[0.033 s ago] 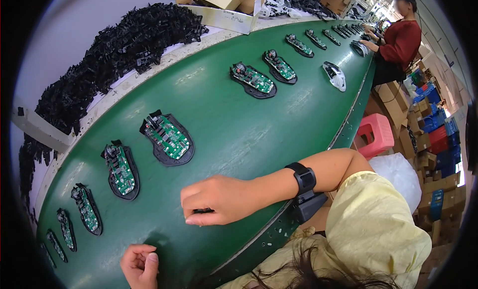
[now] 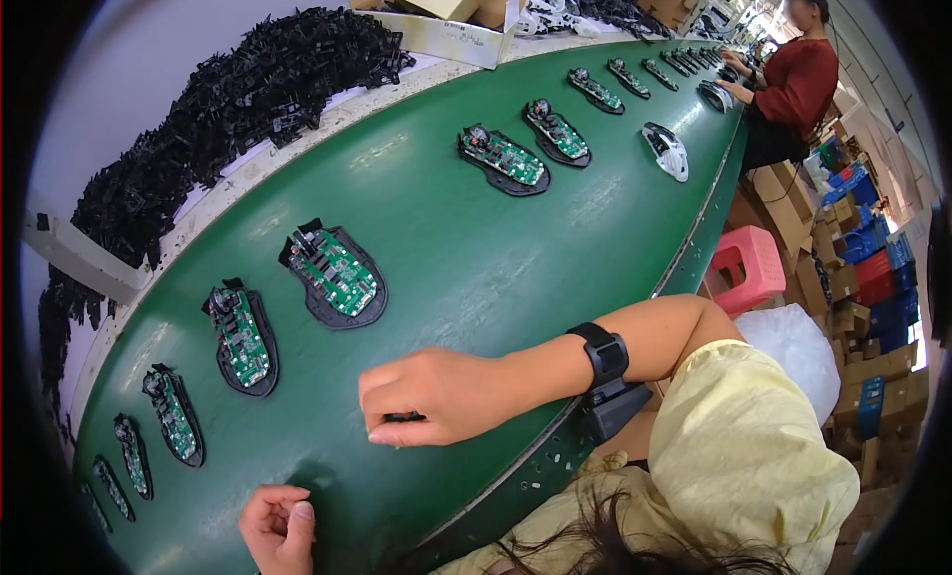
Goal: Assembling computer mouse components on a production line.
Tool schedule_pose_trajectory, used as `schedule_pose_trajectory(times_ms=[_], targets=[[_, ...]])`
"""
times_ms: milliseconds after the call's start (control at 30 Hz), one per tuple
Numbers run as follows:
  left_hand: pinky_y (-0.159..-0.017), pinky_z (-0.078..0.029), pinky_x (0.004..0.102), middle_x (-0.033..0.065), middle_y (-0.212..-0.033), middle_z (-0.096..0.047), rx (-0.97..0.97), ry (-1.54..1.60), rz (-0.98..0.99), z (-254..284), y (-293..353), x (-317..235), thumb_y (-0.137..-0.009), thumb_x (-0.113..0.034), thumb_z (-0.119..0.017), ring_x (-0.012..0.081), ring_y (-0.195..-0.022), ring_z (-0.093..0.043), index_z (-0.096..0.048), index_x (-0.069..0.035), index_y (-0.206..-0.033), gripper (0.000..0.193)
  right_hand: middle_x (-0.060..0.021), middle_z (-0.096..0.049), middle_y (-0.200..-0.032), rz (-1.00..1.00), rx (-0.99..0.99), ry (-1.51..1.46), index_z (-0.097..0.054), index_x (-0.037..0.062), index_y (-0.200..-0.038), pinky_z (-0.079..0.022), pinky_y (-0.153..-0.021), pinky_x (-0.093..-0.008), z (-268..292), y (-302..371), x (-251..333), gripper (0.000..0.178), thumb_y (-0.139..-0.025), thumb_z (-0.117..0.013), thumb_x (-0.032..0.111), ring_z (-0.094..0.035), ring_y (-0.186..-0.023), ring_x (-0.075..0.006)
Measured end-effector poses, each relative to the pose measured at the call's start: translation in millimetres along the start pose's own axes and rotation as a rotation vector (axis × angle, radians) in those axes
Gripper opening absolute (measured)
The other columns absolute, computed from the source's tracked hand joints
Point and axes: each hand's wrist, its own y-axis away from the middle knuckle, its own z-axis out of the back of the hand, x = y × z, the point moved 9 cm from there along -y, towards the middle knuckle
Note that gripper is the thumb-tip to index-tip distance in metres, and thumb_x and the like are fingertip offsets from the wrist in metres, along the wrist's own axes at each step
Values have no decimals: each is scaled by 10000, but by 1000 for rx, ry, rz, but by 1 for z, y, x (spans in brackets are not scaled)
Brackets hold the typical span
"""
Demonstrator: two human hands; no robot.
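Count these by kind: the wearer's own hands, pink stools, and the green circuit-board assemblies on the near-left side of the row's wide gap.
Hands, left hand and right hand: 2
Pink stool: 1
Circuit-board assemblies: 6, the leftmost at the picture's dark rim
Total: 9

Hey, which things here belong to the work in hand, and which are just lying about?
Likely in the work:
- dark part in the right hand, mostly hidden by the fingers
- circuit boards lined up on the green table
- perhaps the black pile

Likely just lying about:
- pink stool
- plastic bag
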Motion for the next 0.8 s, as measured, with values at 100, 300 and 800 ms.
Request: schedule_pose_trajectory(times_ms=[100, 300, 800], targets=[[-507, -352, 173, -42, -688, -521, -39, -50, -35, 2, 1, -4, -877, -70, -584, 38, -560, -426, -617, -31, -946, 86, -37, -551, -813, 9, -45, 20, -561, 54, -790, -443, -530, -298, 4, -1, 0, 109, -832, -620, 135, -539, -586, -167], [-418, -333, 166, -14, -654, -488, -63, -29, -102, 5, -3, 4, -849, -38, -553, 32, -472, -412, -542, -1, -884, 52, -37, -559, -788, 9, -74, 0, -566, 48, -761, -427, -510, -275, 7, -1, -1, 124, -823, -633, 133, -518, -551, -140], [-437, -332, 162, -29, -637, -480, -80, -40, -103, 0, -4, -9, -852, -52, -571, 26, -499, -420, -554, -8, -875, 53, -35, -529, -705, 41, -33, 18, -520, 40, -692, -402, -484, -279, 14, -4, 7, 189, -816, -624, 137, -498, -530, -138]])
